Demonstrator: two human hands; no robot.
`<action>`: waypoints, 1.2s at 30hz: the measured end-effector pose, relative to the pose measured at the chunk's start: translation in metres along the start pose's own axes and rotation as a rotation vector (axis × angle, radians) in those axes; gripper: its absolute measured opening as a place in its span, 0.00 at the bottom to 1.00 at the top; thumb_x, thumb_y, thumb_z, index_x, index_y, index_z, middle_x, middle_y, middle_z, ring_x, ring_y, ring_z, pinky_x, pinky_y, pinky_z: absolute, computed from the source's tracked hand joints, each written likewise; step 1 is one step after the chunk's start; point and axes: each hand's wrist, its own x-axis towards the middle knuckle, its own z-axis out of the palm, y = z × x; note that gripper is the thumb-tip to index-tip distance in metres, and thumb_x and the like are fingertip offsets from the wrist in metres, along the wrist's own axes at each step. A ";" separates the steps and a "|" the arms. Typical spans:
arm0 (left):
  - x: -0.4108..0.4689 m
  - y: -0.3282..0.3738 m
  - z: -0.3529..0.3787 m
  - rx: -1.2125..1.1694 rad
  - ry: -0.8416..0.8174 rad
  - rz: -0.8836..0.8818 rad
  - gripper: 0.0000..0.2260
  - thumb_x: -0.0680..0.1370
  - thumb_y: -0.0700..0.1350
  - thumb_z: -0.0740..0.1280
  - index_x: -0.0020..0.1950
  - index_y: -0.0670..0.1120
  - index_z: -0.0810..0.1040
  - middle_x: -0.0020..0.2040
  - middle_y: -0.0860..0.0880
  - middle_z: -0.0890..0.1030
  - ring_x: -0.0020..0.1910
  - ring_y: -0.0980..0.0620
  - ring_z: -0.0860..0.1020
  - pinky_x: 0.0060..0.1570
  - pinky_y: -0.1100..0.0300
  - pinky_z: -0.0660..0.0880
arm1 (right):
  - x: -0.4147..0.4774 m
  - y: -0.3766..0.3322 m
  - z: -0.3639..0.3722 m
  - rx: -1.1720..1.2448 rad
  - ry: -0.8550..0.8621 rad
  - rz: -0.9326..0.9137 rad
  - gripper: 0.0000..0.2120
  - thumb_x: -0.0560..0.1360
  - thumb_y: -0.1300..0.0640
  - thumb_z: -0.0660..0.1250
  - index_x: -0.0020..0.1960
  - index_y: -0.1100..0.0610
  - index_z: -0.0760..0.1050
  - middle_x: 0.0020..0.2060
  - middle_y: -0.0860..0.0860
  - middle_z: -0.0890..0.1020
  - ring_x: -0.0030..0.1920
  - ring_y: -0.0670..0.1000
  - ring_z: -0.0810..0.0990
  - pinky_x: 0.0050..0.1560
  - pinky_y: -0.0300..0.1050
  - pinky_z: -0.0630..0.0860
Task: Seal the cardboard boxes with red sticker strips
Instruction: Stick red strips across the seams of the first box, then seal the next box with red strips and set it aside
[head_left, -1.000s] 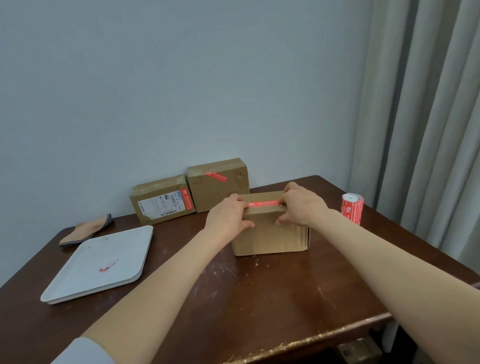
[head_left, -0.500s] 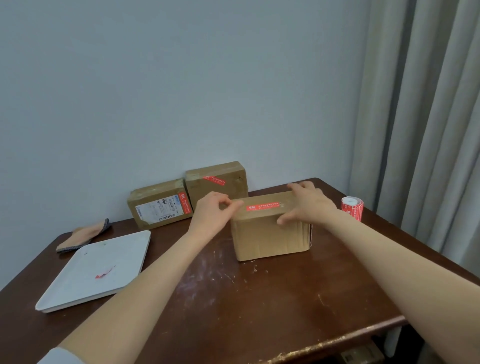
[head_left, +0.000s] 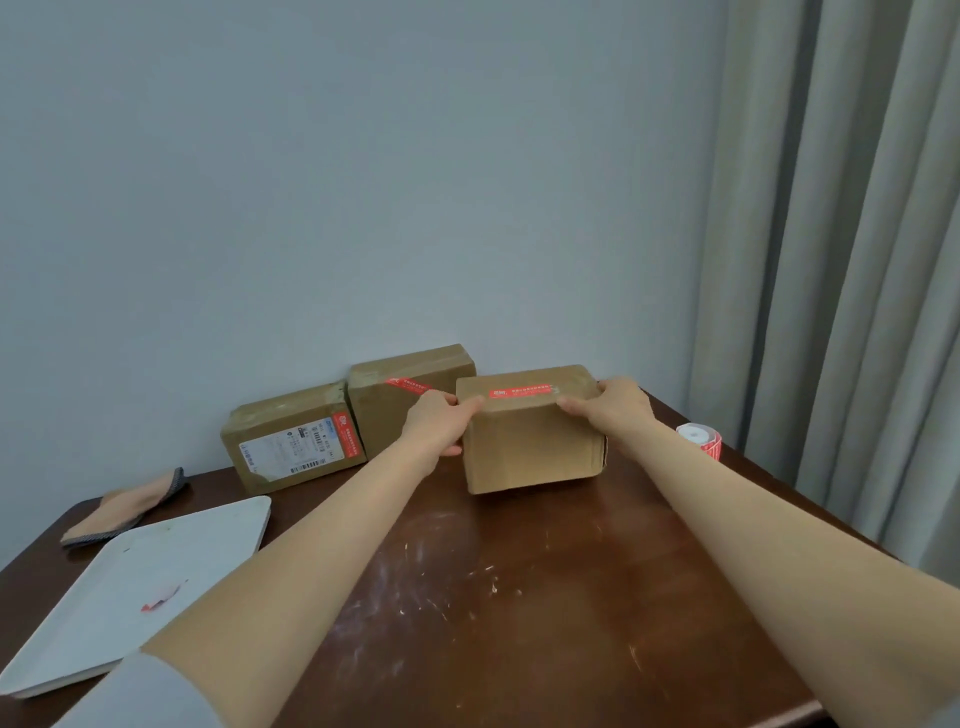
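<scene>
A plain cardboard box (head_left: 532, 449) stands near the back of the dark wooden table (head_left: 519, 597), with a red sticker strip (head_left: 519, 391) along the front of its top. My left hand (head_left: 439, 418) grips its left top edge and side. My right hand (head_left: 610, 408) grips its right top edge. Two more cardboard boxes lean against the wall: one (head_left: 400, 400) with a red strip on top, and one (head_left: 293, 441) with a white shipping label and a red strip. A roll of red stickers (head_left: 701, 440) stands at the right table edge.
A white square tray (head_left: 78, 623) holding a small red scrap (head_left: 161, 597) lies at the left front. A folded tan cloth (head_left: 124, 506) lies behind it. Grey curtains (head_left: 841, 260) hang at the right. The wall runs close behind the boxes.
Both hands left the sticker strip and took hold of the box by its two sides. The box now sits farther back and to the right, close to the middle box.
</scene>
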 end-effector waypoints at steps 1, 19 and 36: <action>0.007 0.005 0.006 -0.054 0.000 -0.001 0.25 0.77 0.51 0.65 0.71 0.41 0.67 0.61 0.45 0.76 0.55 0.46 0.78 0.53 0.53 0.79 | 0.007 -0.002 0.001 0.039 0.059 0.001 0.25 0.71 0.44 0.72 0.57 0.63 0.76 0.51 0.56 0.81 0.49 0.56 0.79 0.42 0.45 0.73; 0.112 0.022 0.095 -0.205 -0.143 0.038 0.17 0.79 0.46 0.60 0.68 0.48 0.71 0.63 0.54 0.75 0.61 0.52 0.71 0.60 0.58 0.67 | 0.121 0.017 0.032 0.251 0.192 0.141 0.40 0.74 0.56 0.67 0.79 0.54 0.49 0.77 0.54 0.54 0.73 0.60 0.63 0.68 0.53 0.66; 0.101 -0.015 -0.025 0.276 0.519 0.364 0.20 0.78 0.43 0.61 0.71 0.47 0.66 0.69 0.47 0.67 0.68 0.49 0.66 0.63 0.58 0.65 | 0.067 -0.061 0.095 -0.028 0.245 -0.304 0.23 0.77 0.55 0.63 0.72 0.54 0.66 0.70 0.55 0.65 0.70 0.55 0.63 0.64 0.48 0.66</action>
